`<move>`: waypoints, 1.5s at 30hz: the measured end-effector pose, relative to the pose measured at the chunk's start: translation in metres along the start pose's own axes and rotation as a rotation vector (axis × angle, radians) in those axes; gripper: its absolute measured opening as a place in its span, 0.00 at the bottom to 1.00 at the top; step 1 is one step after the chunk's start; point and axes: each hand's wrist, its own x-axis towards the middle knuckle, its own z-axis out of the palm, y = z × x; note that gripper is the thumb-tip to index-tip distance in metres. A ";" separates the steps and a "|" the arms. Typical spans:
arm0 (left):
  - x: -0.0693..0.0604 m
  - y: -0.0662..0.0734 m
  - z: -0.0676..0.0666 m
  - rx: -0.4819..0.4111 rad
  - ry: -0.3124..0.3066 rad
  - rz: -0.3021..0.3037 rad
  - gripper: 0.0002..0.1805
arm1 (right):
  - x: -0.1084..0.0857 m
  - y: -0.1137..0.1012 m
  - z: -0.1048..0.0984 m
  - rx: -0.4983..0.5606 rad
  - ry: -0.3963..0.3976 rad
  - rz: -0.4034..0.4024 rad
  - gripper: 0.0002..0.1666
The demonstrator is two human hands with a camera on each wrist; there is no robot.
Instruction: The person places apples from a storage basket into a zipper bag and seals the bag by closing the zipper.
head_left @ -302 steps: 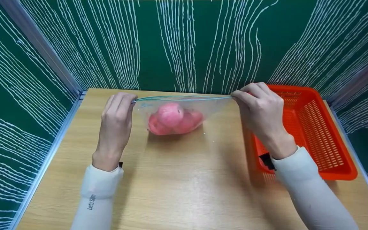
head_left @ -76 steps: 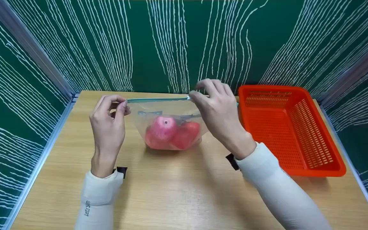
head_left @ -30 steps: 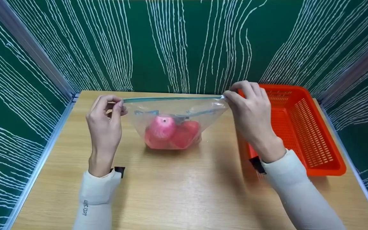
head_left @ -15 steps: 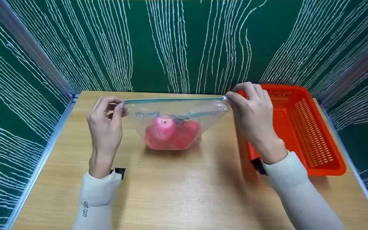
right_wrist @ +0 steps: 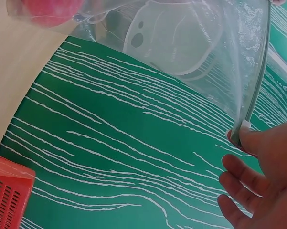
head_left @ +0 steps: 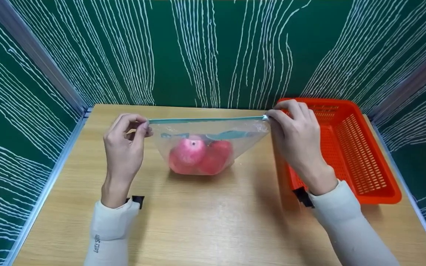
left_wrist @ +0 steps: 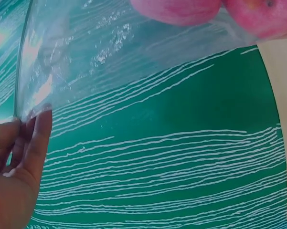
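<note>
A clear zip bag (head_left: 248,133) with a green zip strip stands stretched between both hands over the table. Several red-pink apples (head_left: 190,150) lie in its bottom. My left hand (head_left: 124,146) pinches the zip's left corner between thumb and fingers; the left wrist view shows this left hand (left_wrist: 24,160) at the bag's edge. At the other end, my right hand (head_left: 298,142) pinches the zip's right corner, where a small white slider (head_left: 265,117) sits by the thumb. In the right wrist view the slider (right_wrist: 245,125) shows at the thumb and the other fingers are spread away.
An orange-red plastic basket (head_left: 377,159) with slotted walls stands at the right, partly behind my right hand and forearm. Wooden table (head_left: 213,221) lies beneath. Green walls (head_left: 235,55) with white wavy lines enclose the back and sides.
Earlier, at 2.5 seconds ago, the right hand was midway along the zip; it has moved right with the slider to the corner. Since half a second ago, both hands and the bag's top dropped slightly.
</note>
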 end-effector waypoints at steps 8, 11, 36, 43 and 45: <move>-0.002 -0.014 -0.014 -0.131 -0.177 -0.019 0.04 | -0.013 0.001 -0.006 0.019 -0.080 -0.008 0.10; -0.003 -0.021 -0.019 -0.219 -0.263 -0.046 0.04 | -0.020 0.000 -0.009 0.024 -0.113 -0.021 0.10; -0.022 -0.062 -0.047 -0.577 -1.119 -0.264 0.05 | -0.070 -0.005 -0.046 0.172 -0.713 -0.065 0.09; -0.027 -0.074 -0.045 -0.596 -1.221 -0.308 0.09 | -0.075 -0.001 -0.049 0.353 -0.967 -0.059 0.05; -0.028 -0.079 -0.043 -0.581 -1.223 -0.329 0.09 | -0.074 0.001 -0.048 0.407 -1.019 -0.035 0.04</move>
